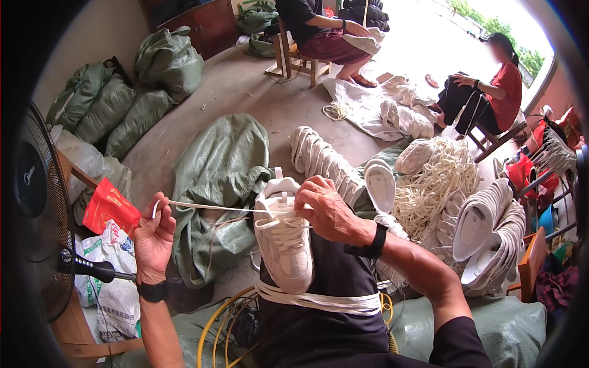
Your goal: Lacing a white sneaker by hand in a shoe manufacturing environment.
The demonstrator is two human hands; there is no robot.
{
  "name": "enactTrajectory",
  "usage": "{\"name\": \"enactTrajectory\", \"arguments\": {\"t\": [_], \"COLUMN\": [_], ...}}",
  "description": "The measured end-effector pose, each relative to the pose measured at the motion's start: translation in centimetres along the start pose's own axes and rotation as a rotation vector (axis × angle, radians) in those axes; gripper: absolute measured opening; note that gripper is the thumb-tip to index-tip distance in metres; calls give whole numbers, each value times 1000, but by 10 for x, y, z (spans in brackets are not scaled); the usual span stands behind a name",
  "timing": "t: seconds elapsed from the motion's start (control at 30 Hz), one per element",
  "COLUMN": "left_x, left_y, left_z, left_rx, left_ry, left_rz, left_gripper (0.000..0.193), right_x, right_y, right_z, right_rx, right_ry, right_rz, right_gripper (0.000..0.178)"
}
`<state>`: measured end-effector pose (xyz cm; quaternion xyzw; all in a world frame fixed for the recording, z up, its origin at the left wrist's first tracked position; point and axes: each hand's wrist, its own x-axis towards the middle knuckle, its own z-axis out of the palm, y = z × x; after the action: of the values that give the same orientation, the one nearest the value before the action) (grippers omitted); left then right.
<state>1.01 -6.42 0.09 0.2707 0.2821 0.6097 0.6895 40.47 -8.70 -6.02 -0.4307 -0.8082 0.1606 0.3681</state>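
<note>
A white lace-up shoe [285,245] rests on my dark-trousered thigh, toe toward me, its front partly threaded with white lace. My left hand [154,238] is raised left of the shoe, pinching a white shoelace [215,207] between thumb and fingers. That lace runs taut to the shoe's upper eyelets. Over the shoe's right upper edge, my right hand [324,208] has its fingers closed at the lace; its fingertips are partly hidden. Several white laces [325,300] lie across my thigh just below the toe.
A fan [46,208] stands at left beside a red bag [110,205]. Green sacks [215,184] lie ahead. To the right are stacked shoe uppers [481,227] and a heap of laces [429,190]. Two people sit farther off, one in a red shirt [508,83].
</note>
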Motion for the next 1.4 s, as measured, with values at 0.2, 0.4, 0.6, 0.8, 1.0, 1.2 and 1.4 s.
{"name": "enactTrajectory", "arguments": {"t": [0.2, 0.4, 0.6, 0.8, 1.0, 1.2, 1.4], "left_x": [2, 3, 1, 20, 50, 48, 46], "left_y": [-13, -30, -35, -43, -69, -64, -63], "left_z": [-32, -21, -12, -14, -55, -59, -68], "left_rx": [368, 569, 728, 684, 139, -188, -112], "left_ry": [127, 362, 519, 553, 439, 443, 413], "left_rz": [24, 218, 508, 500, 57, -141, -233], "left_gripper": [25, 19, 18, 20, 15, 11, 11], "right_x": [1, -10, -33, -56, -76, -51, -46], "right_y": [-7, 8, 37, 50, 65, 41, 61], "right_z": [-20, -48, -91, -118, -92, -78, -66], "right_rx": [-53, -160, -347, -430, 368, 1301, 1512], "right_ry": [44, -85, -76, 23, 423, 698, 695], "right_rz": [-79, -38, 45, 254, 698, 686, 584], "right_gripper": [10, 8, 10, 10, 18, 19, 15]}}
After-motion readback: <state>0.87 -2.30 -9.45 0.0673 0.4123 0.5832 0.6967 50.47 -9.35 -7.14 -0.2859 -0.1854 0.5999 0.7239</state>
